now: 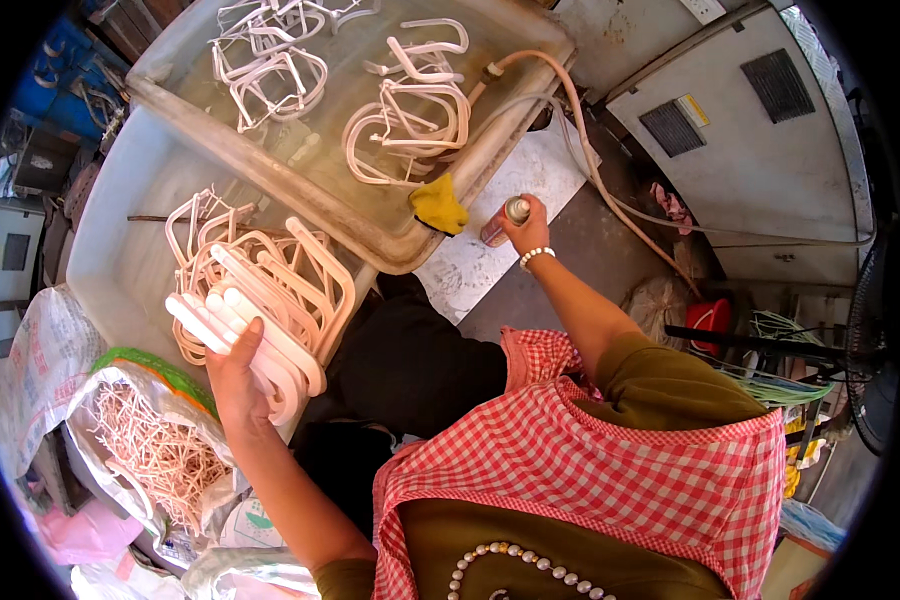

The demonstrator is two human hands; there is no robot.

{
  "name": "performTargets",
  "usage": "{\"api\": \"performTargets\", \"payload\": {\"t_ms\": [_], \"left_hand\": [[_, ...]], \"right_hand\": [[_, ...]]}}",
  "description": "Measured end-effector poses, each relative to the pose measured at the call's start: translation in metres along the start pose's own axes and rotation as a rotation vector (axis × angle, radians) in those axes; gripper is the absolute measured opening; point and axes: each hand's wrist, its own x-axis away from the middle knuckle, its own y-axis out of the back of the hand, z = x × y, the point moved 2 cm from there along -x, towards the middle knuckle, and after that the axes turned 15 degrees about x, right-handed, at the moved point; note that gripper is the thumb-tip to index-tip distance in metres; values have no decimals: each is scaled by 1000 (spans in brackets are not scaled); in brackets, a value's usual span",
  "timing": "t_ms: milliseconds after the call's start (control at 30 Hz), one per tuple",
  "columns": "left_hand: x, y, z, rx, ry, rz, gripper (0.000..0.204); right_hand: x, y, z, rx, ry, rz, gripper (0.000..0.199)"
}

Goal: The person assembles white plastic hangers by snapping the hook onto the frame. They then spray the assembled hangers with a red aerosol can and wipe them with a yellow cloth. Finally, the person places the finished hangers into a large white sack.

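Observation:
My left hand (238,380) grips a stack of pale pink, curved plastic pieces (280,350); the thumb lies over them and the other fingers are hidden beneath. More of these bent pieces (315,265) lie heaped just beyond it, in the near pale tub (120,210). Off to the right, my right hand (533,228) is wrapped round a spray can (494,232) with its top facing up. The can is above or on a white sheet (470,265); whether it touches the sheet I cannot tell.
A second tub (370,238) holds water and more bent pieces (410,120). A yellow cloth (438,205) hangs on its corner, and an orange hose (580,130) runs over its rim. At lower left stands a sack of thin pink scraps (155,450). Grey cabinets (730,180) stand at right.

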Motion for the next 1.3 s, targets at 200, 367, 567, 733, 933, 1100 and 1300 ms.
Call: {"api": "performTargets", "payload": {"t_ms": [200, 367, 567, 733, 933, 1100, 1300], "left_hand": [[-1, -2, 4, 48, 6, -27, 63], [-7, 2, 9, 64, -13, -32, 62], [-13, 11, 18, 90, 65, 2, 51], [-18, 6, 20, 116, -15, 19, 50], [-10, -6, 14, 209, -26, 99, 48], [-10, -1, 6, 233, -115, 56, 51], [3, 5, -6, 225, -83, 45, 54]], "right_hand": [[7, -4, -8, 131, -18, 96, 72], [7, 28, 23, 262, 260, -12, 66], [22, 21, 113, 75, 594, 287, 50], [13, 2, 172, -397, 277, 547, 25], [77, 26, 350, -691, 871, 706, 24], [96, 11, 398, -665, 924, 596, 28], [68, -27, 403, -976, 203, 909, 22]]}}
